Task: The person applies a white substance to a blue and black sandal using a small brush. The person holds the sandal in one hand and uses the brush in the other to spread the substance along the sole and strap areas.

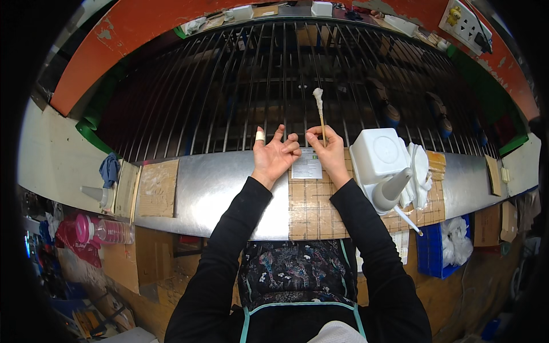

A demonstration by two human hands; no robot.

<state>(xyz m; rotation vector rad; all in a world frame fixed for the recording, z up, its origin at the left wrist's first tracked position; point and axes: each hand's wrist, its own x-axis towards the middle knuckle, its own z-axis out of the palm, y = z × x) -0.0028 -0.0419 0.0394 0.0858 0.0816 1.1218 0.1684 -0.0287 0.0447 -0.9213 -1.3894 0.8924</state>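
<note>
My right hand (327, 150) pinches a thin wooden stick (321, 121) that stands upright, its top wrapped in a white cotton-like tip (317, 95). My left hand (275, 154) is beside it, fingers spread and slightly curled, holding nothing; one fingertip carries a pale bandage. Both hands hover at the far edge of a shiny metal bench (217, 188), just in front of a rack of dark metal bars (269, 74). A small white printed label (307, 164) lies on the bench between the hands.
A white square container (377, 153) and a grey cone-nozzle bottle (391, 188) stand right of my hands, with white cloth. Cardboard pieces (158, 187) lie on the bench's left. A pink bottle (97, 230) sits lower left; a blue bin (443, 248) with white rags lower right.
</note>
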